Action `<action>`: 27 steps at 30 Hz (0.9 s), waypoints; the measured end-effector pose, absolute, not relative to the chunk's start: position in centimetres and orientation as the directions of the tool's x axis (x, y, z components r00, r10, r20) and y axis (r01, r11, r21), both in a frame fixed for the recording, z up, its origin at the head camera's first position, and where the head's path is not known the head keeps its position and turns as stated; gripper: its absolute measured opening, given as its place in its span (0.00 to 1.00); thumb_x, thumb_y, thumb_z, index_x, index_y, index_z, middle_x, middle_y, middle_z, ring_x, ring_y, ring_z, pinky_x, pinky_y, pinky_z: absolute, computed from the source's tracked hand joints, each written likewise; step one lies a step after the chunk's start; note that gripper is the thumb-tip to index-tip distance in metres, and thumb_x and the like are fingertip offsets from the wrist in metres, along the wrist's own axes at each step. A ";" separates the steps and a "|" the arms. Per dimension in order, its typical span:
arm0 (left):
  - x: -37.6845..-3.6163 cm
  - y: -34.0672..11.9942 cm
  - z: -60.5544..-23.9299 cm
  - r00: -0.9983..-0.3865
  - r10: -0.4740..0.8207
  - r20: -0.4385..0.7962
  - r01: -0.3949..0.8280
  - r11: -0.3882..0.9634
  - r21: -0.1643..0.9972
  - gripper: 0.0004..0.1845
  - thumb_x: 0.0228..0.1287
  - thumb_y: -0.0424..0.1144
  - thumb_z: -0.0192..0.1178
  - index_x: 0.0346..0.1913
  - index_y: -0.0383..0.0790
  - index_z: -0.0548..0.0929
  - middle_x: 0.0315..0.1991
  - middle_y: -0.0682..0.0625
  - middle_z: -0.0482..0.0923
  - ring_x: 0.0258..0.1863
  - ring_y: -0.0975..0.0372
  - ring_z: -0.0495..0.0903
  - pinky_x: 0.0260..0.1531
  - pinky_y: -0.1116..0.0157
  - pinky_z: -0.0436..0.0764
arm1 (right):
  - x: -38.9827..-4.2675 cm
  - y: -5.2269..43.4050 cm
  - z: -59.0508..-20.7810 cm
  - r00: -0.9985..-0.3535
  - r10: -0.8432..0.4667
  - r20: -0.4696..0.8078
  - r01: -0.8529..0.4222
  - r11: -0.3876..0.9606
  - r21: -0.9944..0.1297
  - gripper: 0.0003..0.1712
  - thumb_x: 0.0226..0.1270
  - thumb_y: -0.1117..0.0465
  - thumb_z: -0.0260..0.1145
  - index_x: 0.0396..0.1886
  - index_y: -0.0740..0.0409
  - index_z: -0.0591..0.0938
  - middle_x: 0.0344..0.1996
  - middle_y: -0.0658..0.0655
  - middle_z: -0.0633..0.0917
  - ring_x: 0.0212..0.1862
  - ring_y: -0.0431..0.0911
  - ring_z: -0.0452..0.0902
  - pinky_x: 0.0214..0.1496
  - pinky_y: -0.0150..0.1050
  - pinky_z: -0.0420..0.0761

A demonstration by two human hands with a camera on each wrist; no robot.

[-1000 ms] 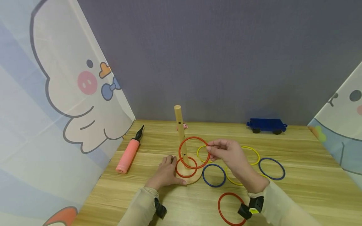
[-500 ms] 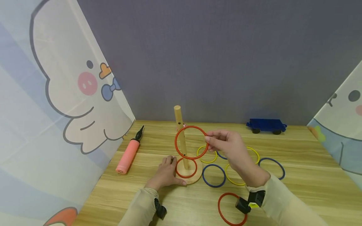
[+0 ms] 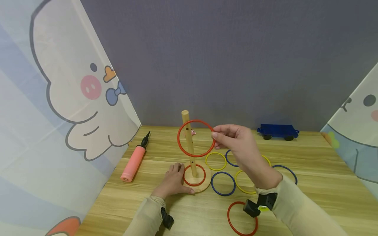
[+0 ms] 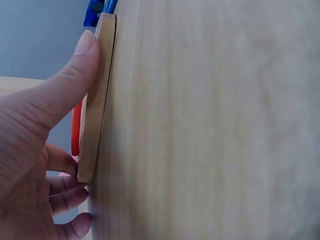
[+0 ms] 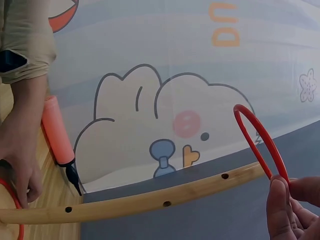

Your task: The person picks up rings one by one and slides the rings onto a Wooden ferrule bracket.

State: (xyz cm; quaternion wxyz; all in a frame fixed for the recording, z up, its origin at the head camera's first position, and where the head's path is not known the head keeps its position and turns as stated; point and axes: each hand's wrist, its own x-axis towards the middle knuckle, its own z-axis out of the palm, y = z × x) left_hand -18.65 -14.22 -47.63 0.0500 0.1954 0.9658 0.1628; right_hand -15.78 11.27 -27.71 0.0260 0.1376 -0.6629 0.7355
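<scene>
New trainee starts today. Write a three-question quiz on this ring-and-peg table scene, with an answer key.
1. True or false: the right hand pinches a red ring.
2. What does the left hand rest against?
A. the pink pump
B. the peg's round wooden base
C. the blue toy car
3. What colour is the ring already lying round the foot of the wooden peg?

Key: 1 true; 2 B; 3 red.

sleeves: beige, long | wrists: black camera straps | hands: bare
</scene>
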 end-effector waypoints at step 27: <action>-18.7 -14.2 -47.9 -0.922 0.385 -0.034 0.351 0.872 0.340 0.66 0.37 0.72 0.71 0.73 0.30 0.60 0.66 0.36 0.59 0.65 0.44 0.57 0.57 0.43 0.65 | -16.9 9.4 -25.8 -0.959 -0.075 0.274 -0.250 -0.242 -0.938 0.16 0.65 0.66 0.68 0.48 0.72 0.80 0.30 0.56 0.85 0.28 0.44 0.82 0.36 0.39 0.84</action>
